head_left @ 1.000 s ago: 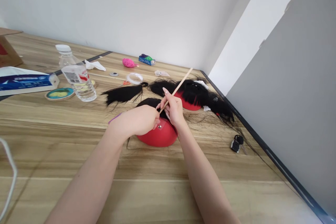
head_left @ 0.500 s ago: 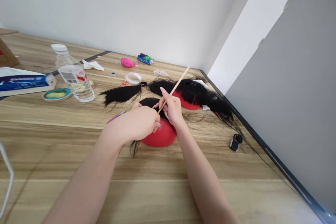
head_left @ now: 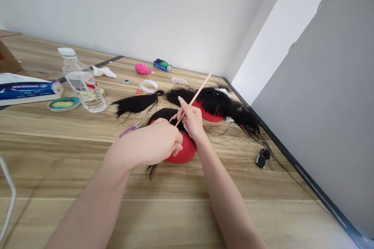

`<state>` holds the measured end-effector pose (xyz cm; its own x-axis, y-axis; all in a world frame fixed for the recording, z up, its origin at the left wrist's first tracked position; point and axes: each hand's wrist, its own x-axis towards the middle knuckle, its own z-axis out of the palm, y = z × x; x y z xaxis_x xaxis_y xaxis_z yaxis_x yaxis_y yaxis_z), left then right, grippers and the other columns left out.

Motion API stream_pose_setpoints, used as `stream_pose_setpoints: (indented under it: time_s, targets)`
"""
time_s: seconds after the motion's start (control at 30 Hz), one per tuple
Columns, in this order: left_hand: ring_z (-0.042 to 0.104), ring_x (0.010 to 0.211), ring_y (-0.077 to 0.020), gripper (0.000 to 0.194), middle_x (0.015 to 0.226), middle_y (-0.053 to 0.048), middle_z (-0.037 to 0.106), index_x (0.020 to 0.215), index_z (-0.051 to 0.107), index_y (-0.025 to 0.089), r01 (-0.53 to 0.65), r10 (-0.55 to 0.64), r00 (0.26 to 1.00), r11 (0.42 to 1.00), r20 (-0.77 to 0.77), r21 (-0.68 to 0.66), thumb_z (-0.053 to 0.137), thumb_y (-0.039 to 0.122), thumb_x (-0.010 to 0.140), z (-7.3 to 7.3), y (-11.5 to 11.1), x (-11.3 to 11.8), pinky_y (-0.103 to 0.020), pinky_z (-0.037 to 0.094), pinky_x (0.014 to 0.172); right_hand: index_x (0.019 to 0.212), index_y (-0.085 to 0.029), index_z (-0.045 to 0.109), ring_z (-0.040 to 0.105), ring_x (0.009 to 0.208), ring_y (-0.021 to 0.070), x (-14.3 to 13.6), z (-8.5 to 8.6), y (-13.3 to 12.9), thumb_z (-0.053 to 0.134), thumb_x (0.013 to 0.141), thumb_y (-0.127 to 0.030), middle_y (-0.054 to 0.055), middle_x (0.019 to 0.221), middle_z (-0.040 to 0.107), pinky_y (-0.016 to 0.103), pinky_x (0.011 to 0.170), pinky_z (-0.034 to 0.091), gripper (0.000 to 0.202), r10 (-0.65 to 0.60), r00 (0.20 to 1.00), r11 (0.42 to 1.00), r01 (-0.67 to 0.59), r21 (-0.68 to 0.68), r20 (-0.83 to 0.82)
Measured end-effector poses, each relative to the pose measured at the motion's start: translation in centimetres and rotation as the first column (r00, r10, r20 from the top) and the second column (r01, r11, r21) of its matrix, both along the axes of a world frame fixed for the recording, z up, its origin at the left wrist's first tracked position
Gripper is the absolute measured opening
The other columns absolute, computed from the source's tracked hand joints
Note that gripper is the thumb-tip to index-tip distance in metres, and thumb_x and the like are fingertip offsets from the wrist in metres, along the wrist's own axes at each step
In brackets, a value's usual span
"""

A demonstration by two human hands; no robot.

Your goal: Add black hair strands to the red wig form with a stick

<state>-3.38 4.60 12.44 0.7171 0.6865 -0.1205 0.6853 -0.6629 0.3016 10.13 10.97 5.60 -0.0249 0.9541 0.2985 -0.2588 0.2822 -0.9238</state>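
My right hand (head_left: 190, 120) pinches a thin wooden stick (head_left: 201, 87) that slants up to the right. The stick's lower end is down among black hair (head_left: 162, 114) on a rounded red form (head_left: 184, 151). Over the left side of that form lies my left hand (head_left: 163, 140), its fingers curled; whatever they grip is hidden beneath the hand. Behind my hands is a second red form (head_left: 209, 113) with black hair (head_left: 210, 99) draped over it. A tied bundle of black hair (head_left: 136, 104) rests to the left of it.
Purple-handled scissors (head_left: 128, 129) lie left of the red form. A water bottle (head_left: 84, 81), a tissue pack (head_left: 29, 89) and a round painted disc (head_left: 64, 103) stand further left. Keys (head_left: 263, 158) lie on the right, near the dark table edge (head_left: 292, 163). Clear tape (head_left: 149, 86) is behind.
My left hand has shifted slightly downward and right over the red form, uncovering more of the scissors. My right hand and the stick have stayed nearly still.
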Motion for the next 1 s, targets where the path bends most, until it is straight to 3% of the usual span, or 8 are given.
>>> stream_pose_setpoints:
  time_s: [0.17, 0.33, 0.53, 0.83, 1.0]
  targets:
    - [0.049, 0.054, -0.0136, 0.025, 0.059, 0.001, 0.058, 0.058, 0.055, 0.019, -0.083, 0.080, 0.996, 0.988, -0.029, -0.127, 0.044, 0.021, 0.081, 0.7, -0.5, 0.3, -0.028, 0.031, 0.054, 0.040, -0.020, 0.052, 0.031, 0.032, 0.0055, -0.1, -0.1, 0.1, 0.061, 0.083, -0.050, -0.008, 0.034, 0.029, 0.022, 0.049, 0.048, 0.053, 0.000, 1.000, 1.000, 0.000, 0.009, 0.001]
    - [0.051, 0.052, -0.0131, 0.023, 0.060, 0.002, 0.061, 0.062, 0.062, 0.021, -0.041, 0.040, 0.999, 0.974, -0.011, -0.223, 0.045, 0.018, 0.078, 1.4, -0.8, 0.6, -0.028, 0.029, 0.049, 0.041, -0.020, 0.052, 0.031, 0.033, 0.0057, 0.0, 0.0, -0.1, 0.060, 0.082, -0.052, -0.009, 0.034, 0.027, 0.024, 0.052, 0.050, 0.053, -0.003, 1.000, 1.000, 0.003, 0.017, 0.018]
    - [0.051, 0.051, -0.0130, 0.023, 0.060, 0.003, 0.062, 0.062, 0.062, 0.021, -0.059, 0.055, 0.998, 0.972, -0.025, -0.227, 0.045, 0.017, 0.076, 1.3, -0.8, 0.6, -0.027, 0.030, 0.048, 0.043, -0.020, 0.053, 0.047, 0.038, 0.0085, 0.0, -0.6, 0.4, 0.060, 0.083, -0.052, -0.007, 0.037, 0.034, 0.023, 0.051, 0.047, 0.052, -0.021, 0.999, 0.999, 0.019, 0.040, 0.049]
    - [0.058, 0.068, -0.0167, 0.026, 0.061, 0.000, 0.063, 0.060, 0.065, 0.022, -0.018, 0.023, 1.000, 0.977, 0.019, -0.211, 0.046, 0.017, 0.077, 0.7, -0.5, 0.6, -0.027, 0.041, 0.071, 0.043, -0.020, 0.053, 0.051, 0.041, 0.0094, 0.1, -1.7, 1.5, 0.062, 0.082, -0.051, -0.005, 0.040, 0.041, 0.024, 0.051, 0.048, 0.051, -0.019, 0.999, 0.997, 0.015, 0.074, 0.043]
    - [0.058, 0.068, -0.0171, 0.024, 0.059, 0.000, 0.062, 0.059, 0.064, 0.022, -0.036, 0.047, 0.998, 0.974, 0.045, -0.224, 0.049, 0.019, 0.077, 0.5, -0.6, 0.6, -0.027, 0.042, 0.069, 0.043, -0.019, 0.053, 0.057, 0.045, 0.0109, 0.1, -1.7, 1.5, 0.063, 0.081, -0.050, -0.004, 0.042, 0.046, 0.024, 0.054, 0.049, 0.050, -0.019, 0.999, 0.996, 0.016, 0.087, 0.032]
